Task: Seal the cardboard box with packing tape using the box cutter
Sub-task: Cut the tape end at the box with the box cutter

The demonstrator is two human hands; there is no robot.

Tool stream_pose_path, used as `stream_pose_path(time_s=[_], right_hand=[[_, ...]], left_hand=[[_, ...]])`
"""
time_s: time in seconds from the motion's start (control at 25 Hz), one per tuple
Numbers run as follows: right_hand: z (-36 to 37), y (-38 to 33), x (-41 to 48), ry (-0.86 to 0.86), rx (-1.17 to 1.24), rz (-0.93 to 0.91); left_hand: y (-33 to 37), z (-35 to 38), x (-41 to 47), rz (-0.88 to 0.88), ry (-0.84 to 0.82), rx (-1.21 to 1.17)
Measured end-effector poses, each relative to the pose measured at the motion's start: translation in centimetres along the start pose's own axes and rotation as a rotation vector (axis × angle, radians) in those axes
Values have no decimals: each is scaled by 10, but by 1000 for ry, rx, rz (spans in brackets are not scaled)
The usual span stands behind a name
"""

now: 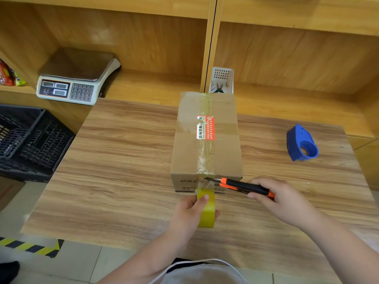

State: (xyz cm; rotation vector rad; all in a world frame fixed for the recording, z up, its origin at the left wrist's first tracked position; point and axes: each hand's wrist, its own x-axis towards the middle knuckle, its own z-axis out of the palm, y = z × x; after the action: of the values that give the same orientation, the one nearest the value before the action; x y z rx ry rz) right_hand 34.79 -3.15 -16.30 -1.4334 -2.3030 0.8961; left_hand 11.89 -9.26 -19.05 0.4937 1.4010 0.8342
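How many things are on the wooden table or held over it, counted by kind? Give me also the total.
Cardboard box: 1
Roll of packing tape, in the left hand: 1
Box cutter, in the right hand: 1
Blue tape dispenser: 1
Total: 4
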Motion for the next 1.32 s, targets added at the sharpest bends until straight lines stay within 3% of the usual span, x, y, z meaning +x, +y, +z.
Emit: stream_pose_path(time_s=[0.12, 0.48, 1.32], right_hand=[[3, -1, 3, 81, -202, -118], [12, 1, 10, 175, -237, -186], [22, 12, 16, 210, -339, -321]], left_hand=[[-1, -1, -1, -4, 0, -6], [-7, -2, 2, 6, 1, 1], [-9, -6, 5, 21, -8, 5]])
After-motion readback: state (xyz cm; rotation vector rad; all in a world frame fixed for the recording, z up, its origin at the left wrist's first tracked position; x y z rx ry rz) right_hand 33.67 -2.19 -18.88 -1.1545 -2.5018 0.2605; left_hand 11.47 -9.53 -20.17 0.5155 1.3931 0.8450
